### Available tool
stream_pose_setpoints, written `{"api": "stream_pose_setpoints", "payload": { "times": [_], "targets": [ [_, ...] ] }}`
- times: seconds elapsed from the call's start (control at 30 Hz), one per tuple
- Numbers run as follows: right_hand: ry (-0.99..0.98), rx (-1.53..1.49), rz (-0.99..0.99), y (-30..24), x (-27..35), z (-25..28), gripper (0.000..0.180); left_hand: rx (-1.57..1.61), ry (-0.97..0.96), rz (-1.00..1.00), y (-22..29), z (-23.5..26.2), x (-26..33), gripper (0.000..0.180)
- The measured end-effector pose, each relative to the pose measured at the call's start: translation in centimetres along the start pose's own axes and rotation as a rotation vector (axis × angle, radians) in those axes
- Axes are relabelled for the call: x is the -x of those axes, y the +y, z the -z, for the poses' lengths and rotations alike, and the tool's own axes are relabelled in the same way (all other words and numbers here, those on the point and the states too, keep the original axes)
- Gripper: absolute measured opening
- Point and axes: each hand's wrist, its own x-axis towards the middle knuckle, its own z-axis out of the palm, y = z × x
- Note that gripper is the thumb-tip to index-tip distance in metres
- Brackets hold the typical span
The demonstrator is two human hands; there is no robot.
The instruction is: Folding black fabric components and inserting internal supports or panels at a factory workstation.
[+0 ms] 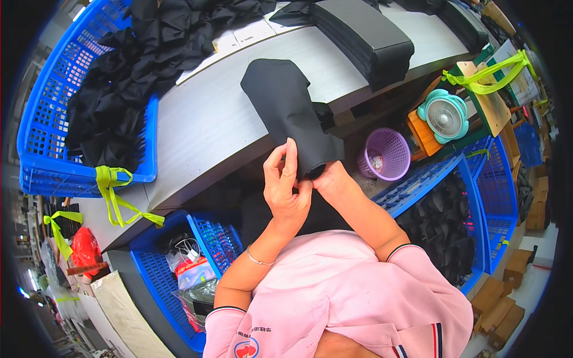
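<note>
A long black cloth piece [283,107], shaped like a flat sleeve or pouch, stretches from my hands over the front edge of the grey table. Its far end has angled corners, and its near end shows a dark opening. My left hand [286,182] is at the near left edge, fingers bent and thumb by the opening, gripping the cloth. At the near right corner, my right hand [328,176] reaches into or behind the opening, so its fingers are hidden.
A blue basket [149,137] heaped with black cloth stands at the left of the table [203,125]. Stacked black pieces [364,39] lie at the back. To the right are a purple bin [388,170], a turquoise fan [444,116] and another blue crate [477,232]. A lower-left crate [158,274] holds bags.
</note>
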Motion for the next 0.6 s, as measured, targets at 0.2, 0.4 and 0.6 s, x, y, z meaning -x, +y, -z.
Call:
{"api": "stream_pose_setpoints", "payload": {
  "times": [0.2,0.4,0.6],
  "targets": [
    [0.168,0.059,0.044,0.1,-0.4,-0.4,0.027,-0.012,-0.023,-0.025,-0.5,0.4,-0.2,0.079],
    [0.493,0.153,0.199,0.8,-1.4,-3.2,0.025,-0.020,-0.046,-0.090,-1.2,1.0,-0.8,0.080],
    [0.556,0.309,0.357,0.9,-3.5,-2.4,0.032,-0.007,-0.010,0.007,-1.0,2.2,-2.0,0.057]
  ]
}}
